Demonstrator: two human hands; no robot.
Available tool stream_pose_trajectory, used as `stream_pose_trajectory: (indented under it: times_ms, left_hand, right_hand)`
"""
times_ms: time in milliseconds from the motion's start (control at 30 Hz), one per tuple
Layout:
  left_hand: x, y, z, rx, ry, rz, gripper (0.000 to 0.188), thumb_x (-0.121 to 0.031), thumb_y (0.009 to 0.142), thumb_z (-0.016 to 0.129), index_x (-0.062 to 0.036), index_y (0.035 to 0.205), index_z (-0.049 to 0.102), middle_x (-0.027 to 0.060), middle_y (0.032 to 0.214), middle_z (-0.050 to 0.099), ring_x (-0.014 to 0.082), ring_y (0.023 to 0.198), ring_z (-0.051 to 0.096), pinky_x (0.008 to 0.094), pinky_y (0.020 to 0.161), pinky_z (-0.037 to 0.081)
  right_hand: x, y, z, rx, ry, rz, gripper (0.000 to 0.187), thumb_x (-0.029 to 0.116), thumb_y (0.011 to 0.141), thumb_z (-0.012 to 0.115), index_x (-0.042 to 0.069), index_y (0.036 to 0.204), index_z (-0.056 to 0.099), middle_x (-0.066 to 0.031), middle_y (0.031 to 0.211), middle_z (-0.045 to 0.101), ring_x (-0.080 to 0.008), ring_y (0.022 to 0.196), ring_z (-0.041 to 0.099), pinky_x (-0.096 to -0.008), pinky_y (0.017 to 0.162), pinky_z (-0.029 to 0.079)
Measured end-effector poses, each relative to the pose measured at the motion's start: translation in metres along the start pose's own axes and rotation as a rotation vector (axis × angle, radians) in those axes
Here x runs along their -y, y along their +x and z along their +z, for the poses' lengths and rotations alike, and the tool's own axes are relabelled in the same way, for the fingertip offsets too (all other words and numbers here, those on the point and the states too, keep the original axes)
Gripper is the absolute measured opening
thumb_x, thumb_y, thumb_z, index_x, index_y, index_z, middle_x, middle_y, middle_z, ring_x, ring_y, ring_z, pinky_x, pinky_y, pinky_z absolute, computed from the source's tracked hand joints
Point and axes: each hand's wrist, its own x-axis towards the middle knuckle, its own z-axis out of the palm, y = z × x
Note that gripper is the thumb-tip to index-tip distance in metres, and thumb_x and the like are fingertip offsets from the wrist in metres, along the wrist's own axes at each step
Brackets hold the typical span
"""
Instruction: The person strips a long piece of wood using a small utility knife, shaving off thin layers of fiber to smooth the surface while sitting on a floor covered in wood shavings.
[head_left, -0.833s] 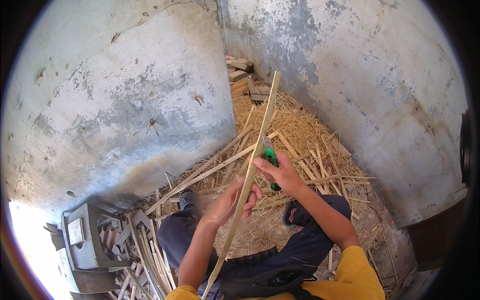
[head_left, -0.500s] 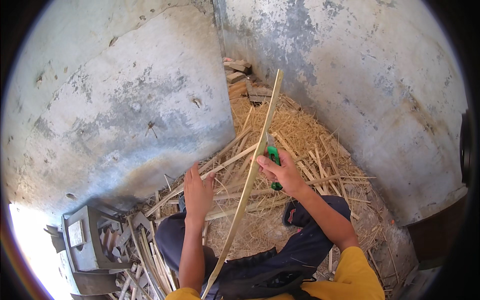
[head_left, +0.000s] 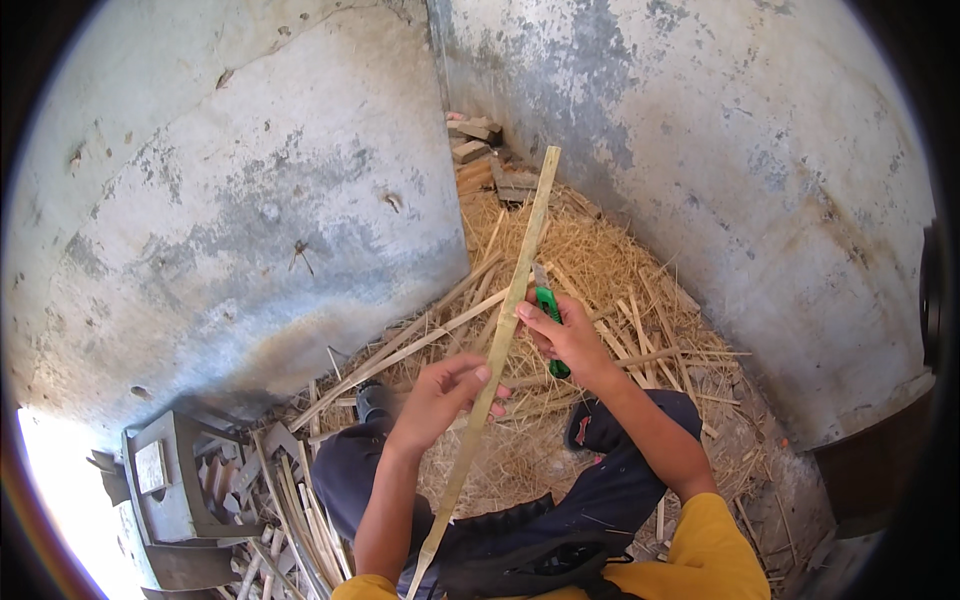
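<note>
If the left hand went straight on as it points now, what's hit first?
Probably the long, flat, pale yellow-green wooden strip: it crosses the left hand, whose thumb appears at its edge; actual contact is unclear.

Left hand (head_left: 435, 402): half-curled, thumb (head_left: 468, 382) pointing right, fingertips (head_left: 502, 393) reaching past it; grip firmness can't be told
Left wrist (head_left: 403, 448): hand angled rightward from it
Left forearm (head_left: 384, 520): steep, nearly upright in view
Right hand (head_left: 568, 340): clenched, thumb stretched up-left, fingers folded under
Right forearm (head_left: 652, 438): diagonal, up-left from bent elbow (head_left: 698, 488)
Spacing: hands apart, right one higher
</note>
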Motion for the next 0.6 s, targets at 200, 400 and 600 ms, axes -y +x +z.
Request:
stream_pose_trajectory:
  times_ms: [200, 400, 600]
  left_hand:
    - [0.003, 0.0, -0.004, 0.053, -0.174, -0.17, 0.045, -0.038, 0.113, 0.051, -0.0006, 0.136, 0.061, 0.0165, 0.113, 0.076, 0.0271, 0.099, 0.076, 0.0394, 0.092, 0.06]
    - [0.007, -0.014, -0.004, 0.362, 0.372, 0.021, 0.054, -0.046, 0.107, 0.061, -0.0031, 0.14, 0.058, 0.0146, 0.117, 0.076, 0.0247, 0.105, 0.075, 0.0382, 0.096, 0.058]
    - [0.009, -0.013, -0.012, 0.834, 0.434, -0.094, 0.042, -0.04, 0.111, 0.056, -0.0025, 0.129, 0.062, 0.0094, 0.098, 0.076, 0.0191, 0.096, 0.075, 0.0345, 0.083, 0.059]
  right_hand:
    - [0.004, 0.0, 0.001, 0.004, 0.077, 0.0, 0.017, 0.024, 0.108, 0.065, 0.007, 0.108, 0.065, 0.0079, 0.066, 0.045, -0.0016, 0.051, 0.036, -0.0219, 0.046, 0.027]
    - [0.011, 0.004, -0.016, -0.112, 0.147, -0.065, 0.019, 0.027, 0.106, 0.066, 0.008, 0.109, 0.066, 0.0087, 0.062, 0.044, -0.0017, 0.048, 0.034, -0.0217, 0.043, 0.025]
    - [0.022, 0.013, -0.046, -0.242, 0.136, -0.135, 0.031, 0.026, 0.108, 0.063, 0.004, 0.129, 0.064, 0.0067, 0.071, 0.046, -0.0018, 0.05, 0.035, -0.0218, 0.044, 0.026]
